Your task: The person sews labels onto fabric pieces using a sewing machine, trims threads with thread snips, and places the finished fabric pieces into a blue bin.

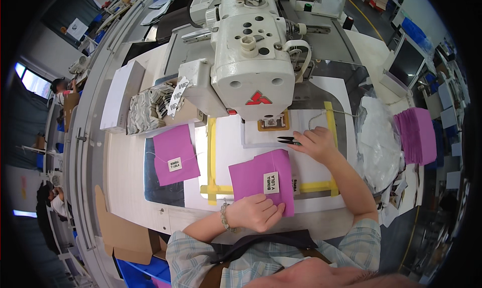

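My left hand [256,212] pressed flat on the purple cloth piece [261,176], which extended up and away from it. My right hand [315,143], farther off, gripped small black snips [287,140].

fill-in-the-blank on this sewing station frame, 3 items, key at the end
1. The left hand presses a ____ fabric piece with a white label.
2. The right hand holds small black ____ on the white worktable.
3. The flat stack of purple fabric pieces lies at the person's far ____.

Missing words: purple; snips; right
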{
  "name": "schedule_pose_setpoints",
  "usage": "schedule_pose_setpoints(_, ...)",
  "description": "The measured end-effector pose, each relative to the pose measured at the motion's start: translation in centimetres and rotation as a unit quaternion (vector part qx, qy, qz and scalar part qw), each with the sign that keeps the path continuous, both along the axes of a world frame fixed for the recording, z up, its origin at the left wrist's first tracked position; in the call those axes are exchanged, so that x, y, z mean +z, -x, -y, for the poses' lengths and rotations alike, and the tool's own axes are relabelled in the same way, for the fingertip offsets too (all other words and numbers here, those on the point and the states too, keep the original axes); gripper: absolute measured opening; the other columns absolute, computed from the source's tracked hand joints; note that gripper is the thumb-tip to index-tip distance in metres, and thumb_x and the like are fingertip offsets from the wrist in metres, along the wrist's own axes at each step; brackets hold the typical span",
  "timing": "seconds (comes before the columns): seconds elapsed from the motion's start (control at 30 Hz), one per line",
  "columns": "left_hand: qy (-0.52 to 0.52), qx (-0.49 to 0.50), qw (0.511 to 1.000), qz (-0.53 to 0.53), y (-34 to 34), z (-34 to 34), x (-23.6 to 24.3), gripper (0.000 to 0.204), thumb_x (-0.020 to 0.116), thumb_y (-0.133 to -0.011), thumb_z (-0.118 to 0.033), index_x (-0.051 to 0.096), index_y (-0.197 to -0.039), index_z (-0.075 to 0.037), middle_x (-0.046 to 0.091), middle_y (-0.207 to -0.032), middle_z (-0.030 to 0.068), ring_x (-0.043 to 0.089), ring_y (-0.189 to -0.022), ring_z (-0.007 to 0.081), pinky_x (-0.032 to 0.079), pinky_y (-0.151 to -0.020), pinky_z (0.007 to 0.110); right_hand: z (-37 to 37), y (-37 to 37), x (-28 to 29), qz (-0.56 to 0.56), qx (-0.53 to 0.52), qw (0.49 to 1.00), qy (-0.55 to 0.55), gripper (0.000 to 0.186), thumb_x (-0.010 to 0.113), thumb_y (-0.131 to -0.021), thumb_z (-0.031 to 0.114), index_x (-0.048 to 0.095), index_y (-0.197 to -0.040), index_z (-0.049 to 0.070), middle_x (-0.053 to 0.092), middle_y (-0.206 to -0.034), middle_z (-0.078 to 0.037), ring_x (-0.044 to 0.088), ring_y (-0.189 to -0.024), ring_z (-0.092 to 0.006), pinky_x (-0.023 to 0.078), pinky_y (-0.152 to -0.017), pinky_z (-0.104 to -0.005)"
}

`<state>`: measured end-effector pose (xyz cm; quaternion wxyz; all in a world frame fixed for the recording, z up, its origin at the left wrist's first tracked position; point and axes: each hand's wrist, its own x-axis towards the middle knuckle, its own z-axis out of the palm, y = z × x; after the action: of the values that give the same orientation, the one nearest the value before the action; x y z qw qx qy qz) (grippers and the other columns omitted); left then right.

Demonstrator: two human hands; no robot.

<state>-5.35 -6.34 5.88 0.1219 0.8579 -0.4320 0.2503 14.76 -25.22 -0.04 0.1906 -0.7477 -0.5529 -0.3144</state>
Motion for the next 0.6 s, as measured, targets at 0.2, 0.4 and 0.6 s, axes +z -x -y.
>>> schedule_pose_setpoints(0.2, 0.03, -0.043, 0.998, -0.023, 0.4, 1.2, -1.0, 0.03, 0.063, -0.063, -0.008, 0.068, -0.091, 0.002, 0.046, -0.06, -0.0053, 0.047, -0.053, 0.0073, 0.033, -0.049, 0.022, -0.6, 1.2, 0.5, -0.009, 0.042, 0.999, 0.033, 0.035, 0.081, -0.069, 0.032, 0.064, -0.091, 0.01, 0.046, -0.064, 0.002, 0.048, -0.049, -0.0122, 0.039, -0.048, -0.0248)
schedule_pose_setpoints(0.4, 0.026, -0.061, 0.997, -0.033, 0.7, 1.7, -1.2, 0.028, 0.063, -0.064, -0.009, 0.068, -0.089, 0.001, 0.045, -0.059, -0.0058, 0.047, -0.054, 0.0071, 0.033, -0.05, 0.022, -1.0, 1.5, 0.2, -0.015, 0.104, 0.994, 0.025, 0.029, 0.077, -0.074, 0.028, 0.065, -0.092, 0.01, 0.051, -0.067, 0.004, 0.051, -0.052, -0.0112, 0.041, -0.051, -0.025)
schedule_pose_setpoints(0.6, 0.036, -0.056, 0.997, -0.026, 0.7, 1.7, -1.1, 0.028, 0.063, -0.063, -0.009, 0.069, -0.089, 0.0, 0.045, -0.059, -0.0058, 0.047, -0.053, 0.0074, 0.032, -0.05, 0.022, -1.3, 2.0, 0.5, -0.003, 0.098, 0.995, 0.024, 0.027, 0.077, -0.075, 0.028, 0.066, -0.091, 0.009, 0.054, -0.066, 0.004, 0.053, -0.055, -0.0119, 0.042, -0.052, -0.0246)
